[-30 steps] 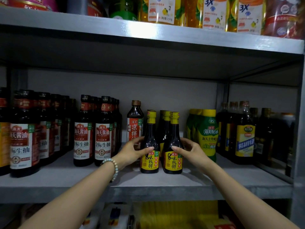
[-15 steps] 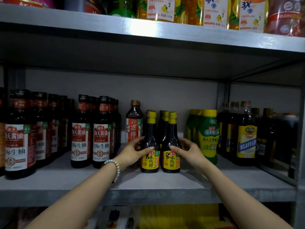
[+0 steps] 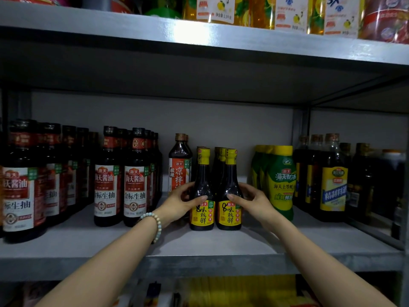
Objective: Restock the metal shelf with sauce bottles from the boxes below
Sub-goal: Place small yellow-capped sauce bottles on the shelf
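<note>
Two small dark sauce bottles with yellow caps and yellow labels stand side by side on the grey metal shelf (image 3: 199, 247). My left hand (image 3: 179, 201) grips the left bottle (image 3: 202, 185) at its waist, thumb across the front. My right hand (image 3: 252, 201) grips the right bottle (image 3: 229, 185) the same way. More yellow-capped bottles stand in rows right behind them, mostly hidden.
Tall red-labelled soy sauce bottles (image 3: 134, 180) fill the shelf's left half. An orange-labelled bottle (image 3: 179, 165) stands just left of my left hand. Green-yellow squeeze bottles (image 3: 281, 180) and dark bottles (image 3: 333, 182) stand to the right. An upper shelf (image 3: 199, 34) overhangs. Yellow packaging (image 3: 232, 291) shows below.
Both hands have slid the two yellow-capped bottles slightly back on the shelf and closer together. The view has shifted a little.
</note>
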The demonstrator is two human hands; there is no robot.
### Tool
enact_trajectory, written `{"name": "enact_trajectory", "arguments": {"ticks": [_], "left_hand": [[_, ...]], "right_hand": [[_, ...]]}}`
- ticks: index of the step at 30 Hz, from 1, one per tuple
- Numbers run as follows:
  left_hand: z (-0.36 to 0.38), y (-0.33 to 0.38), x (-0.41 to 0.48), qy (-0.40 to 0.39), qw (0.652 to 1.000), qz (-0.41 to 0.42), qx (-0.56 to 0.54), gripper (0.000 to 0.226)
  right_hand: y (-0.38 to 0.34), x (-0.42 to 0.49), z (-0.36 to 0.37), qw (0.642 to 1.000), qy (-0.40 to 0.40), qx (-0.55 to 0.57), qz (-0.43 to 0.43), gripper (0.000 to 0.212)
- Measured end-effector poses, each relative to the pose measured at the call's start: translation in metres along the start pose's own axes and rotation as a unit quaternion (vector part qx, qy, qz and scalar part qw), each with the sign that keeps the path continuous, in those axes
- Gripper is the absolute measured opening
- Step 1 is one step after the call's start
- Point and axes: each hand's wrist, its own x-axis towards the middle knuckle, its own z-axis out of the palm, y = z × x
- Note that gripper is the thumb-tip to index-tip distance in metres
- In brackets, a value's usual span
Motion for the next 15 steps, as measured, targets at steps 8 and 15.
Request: {"name": "enact_trajectory", "arguments": {"ticks": [8,15], "left_hand": [[-0.0015,-0.0041,0.0036,0.005,1.000,0.006,0.023,0.068],[-0.0009,-0.0033,0.0025,0.014,0.999,0.007,0.042,0.069]], "right_hand": [[-0.0001,0.0008,0.0004,1.000,0.007,-0.013,0.005,0.057],[0.0011,0.0008,0.0019,1.000,0.011,-0.002,0.002,0.055]]}}
